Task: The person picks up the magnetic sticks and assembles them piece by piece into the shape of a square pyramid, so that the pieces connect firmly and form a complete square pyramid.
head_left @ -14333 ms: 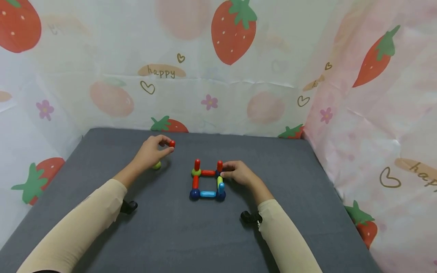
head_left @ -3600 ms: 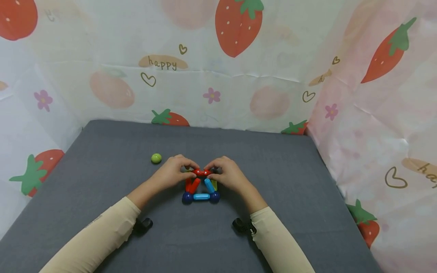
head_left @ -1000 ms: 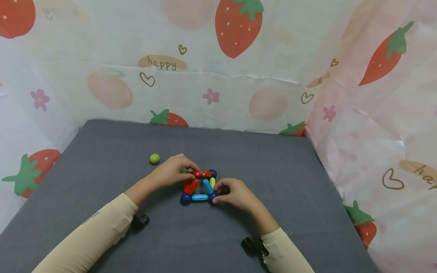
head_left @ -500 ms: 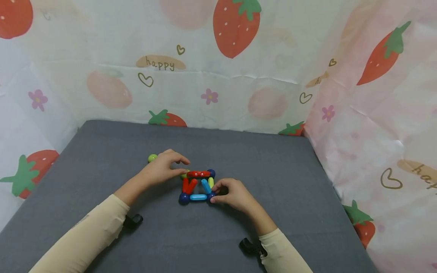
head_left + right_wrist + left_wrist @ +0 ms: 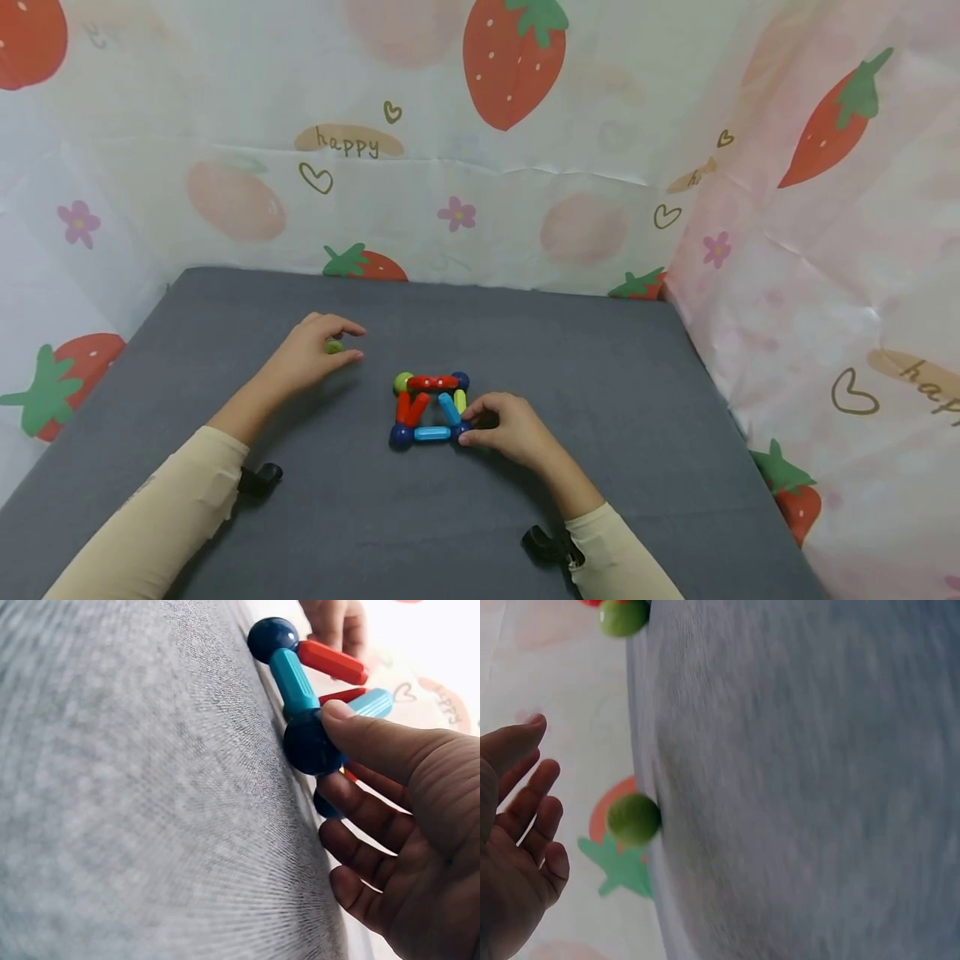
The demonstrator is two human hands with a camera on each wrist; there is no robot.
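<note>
A small frame of magnetic rods and balls stands mid-mat: a red rod on top, a light-blue rod in front, and red, blue and yellow-green rods leaning between. My right hand pinches its front-right dark blue ball; in the right wrist view the thumb presses that ball with the fingers curled behind. My left hand hovers by a loose green ball. In the left wrist view its fingers are spread, a little apart from the ball.
The grey mat is walled by strawberry-print sheets behind, at the left and at the right. Black wrist-camera mounts sit at both cuffs.
My left hand has let go of the frame's back-left corner and moved left and away to the loose green ball. The right hand stays at the front-right ball.
</note>
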